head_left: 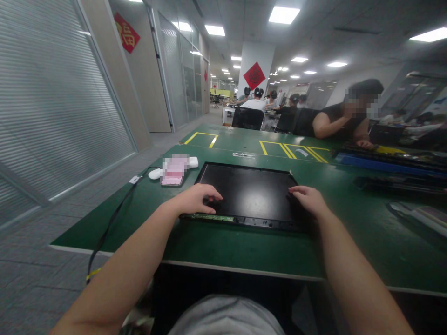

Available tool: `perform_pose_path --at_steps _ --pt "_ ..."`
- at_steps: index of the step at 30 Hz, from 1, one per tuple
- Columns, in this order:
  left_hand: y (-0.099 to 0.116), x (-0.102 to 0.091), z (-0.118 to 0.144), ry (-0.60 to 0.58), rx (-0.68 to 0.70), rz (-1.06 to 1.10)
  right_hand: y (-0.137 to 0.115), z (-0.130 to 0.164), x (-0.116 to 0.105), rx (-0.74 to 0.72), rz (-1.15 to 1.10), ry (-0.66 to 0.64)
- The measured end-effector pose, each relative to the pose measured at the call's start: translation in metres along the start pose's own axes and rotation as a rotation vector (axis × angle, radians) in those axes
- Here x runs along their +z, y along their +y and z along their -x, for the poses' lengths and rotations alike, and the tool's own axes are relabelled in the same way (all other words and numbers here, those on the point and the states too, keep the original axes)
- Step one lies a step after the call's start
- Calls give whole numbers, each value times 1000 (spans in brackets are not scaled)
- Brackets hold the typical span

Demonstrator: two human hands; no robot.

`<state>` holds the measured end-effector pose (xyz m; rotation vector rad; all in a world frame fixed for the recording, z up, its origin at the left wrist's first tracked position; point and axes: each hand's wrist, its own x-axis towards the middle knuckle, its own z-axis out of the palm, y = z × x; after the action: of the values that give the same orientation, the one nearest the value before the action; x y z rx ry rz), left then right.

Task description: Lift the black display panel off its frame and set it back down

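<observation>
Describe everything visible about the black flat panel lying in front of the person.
The black panel is a thin rectangular slab with a dark, faintly glossy face, lying flat on the green table. A narrow green circuit strip runs along part of its near edge. The left hand rests on its near left corner, the right hand on its near right side.

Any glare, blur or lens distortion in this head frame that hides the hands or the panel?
Head view: wide-angle bending at the edges; ceiling lights blown out; soft sheen on the black panel, no harsh glare. Left hand and right hand rest on it, reasonably sharp. The phone and a co-worker's face are pixelated.
</observation>
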<state>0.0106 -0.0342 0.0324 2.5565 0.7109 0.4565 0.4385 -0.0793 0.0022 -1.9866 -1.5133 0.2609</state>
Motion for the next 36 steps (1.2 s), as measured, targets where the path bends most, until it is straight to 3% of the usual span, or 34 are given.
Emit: perform_pose_path --at_steps 5,9,14,17,20,36 --pt "-3 1 1 13 -35 2 4 -2 0 -20 -13 13" --pt "-12 3 0 115 -64 -55 7 -4 -2 10 -8 77" --pt "-29 6 1 294 -327 -310 20 -8 -5 156 20 186" --pt "-37 5 3 274 -491 -413 30 -12 -5 213 44 168" --pt "-41 4 3 232 -561 -472 35 -15 -3 229 83 123" --pt "-56 8 1 245 -568 -448 41 -19 2 223 105 27"
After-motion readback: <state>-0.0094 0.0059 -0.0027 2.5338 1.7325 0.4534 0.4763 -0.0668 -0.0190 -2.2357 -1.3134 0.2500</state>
